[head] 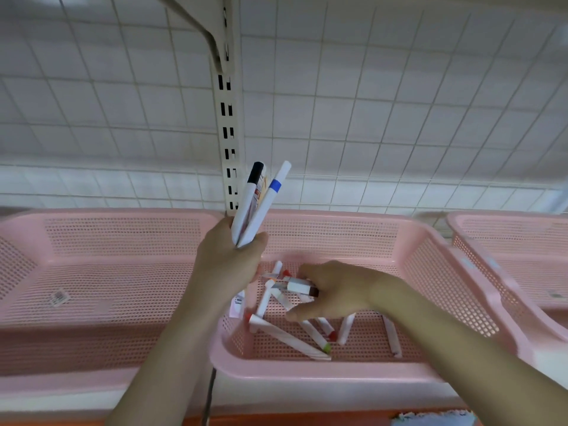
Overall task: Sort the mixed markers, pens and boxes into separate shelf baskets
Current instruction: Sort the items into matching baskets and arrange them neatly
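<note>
Head view shows the left hand [229, 256] clenched around a small bundle held upright: a white marker with a black cap [250, 198], a white marker with a blue band [270, 201], and something printed between them that I cannot identify. Just right of and below that hand, the right hand [333, 292] pinches a short white marker with a dark brown cap [302, 287] over the pile of white markers with red, orange and green caps [295, 321] lying crisscross in the middle pink perforated plastic basket [430, 272]. The bundle looks loosely fanned, so adding another piece could let one slip out and fall back into the pile. The crossed markers under the right hand could also drag along or roll when one is lifted. To the left of the left hand sits another pink perforated basket [107, 272], holding only a small barcode label [58, 297]; a third pink basket [522, 256] lies beyond the right hand.
</note>
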{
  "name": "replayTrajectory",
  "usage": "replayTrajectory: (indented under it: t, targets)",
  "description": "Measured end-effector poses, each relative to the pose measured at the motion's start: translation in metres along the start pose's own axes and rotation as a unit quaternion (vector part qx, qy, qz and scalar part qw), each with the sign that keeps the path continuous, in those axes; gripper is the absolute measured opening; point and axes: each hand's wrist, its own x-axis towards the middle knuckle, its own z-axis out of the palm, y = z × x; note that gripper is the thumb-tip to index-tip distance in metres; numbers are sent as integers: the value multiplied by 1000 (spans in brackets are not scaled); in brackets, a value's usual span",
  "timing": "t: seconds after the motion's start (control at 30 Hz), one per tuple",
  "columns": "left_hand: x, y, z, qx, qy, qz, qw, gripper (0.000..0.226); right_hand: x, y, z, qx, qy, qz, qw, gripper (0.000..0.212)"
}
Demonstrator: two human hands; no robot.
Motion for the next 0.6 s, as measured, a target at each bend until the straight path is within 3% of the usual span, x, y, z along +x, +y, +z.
replayTrajectory:
  t: [0.1, 0.13, 0.27, 0.4, 0.53, 0.6]
  targets:
    - [2, 0, -4, -5, 14, 6, 1000, 9, 9, -18, 14, 12, -13, 2, 1000, 63]
    - [2, 1, -5, -7, 18, 7, 1000, 9, 13, -22, 21, 5, -17, 6, 1000, 60]
    - [3, 0, -11, -22, 24, 6, 999, 7, 22, -19, 29, -1, 50, 54, 997, 12]
    - [2, 0, -11, -46, 20, -6, 999, 6, 31, -5, 24, -15, 72, 114, 991, 32]
    - [1, 0, -9, -39, 9, -10, 999, 8, 44, -4, 21, -28, 83, 120, 989, 41]
    - [2, 0, -9, -34, 9, -9, 999, 8, 52, -4, 17, -14, 117, 117, 986, 35]
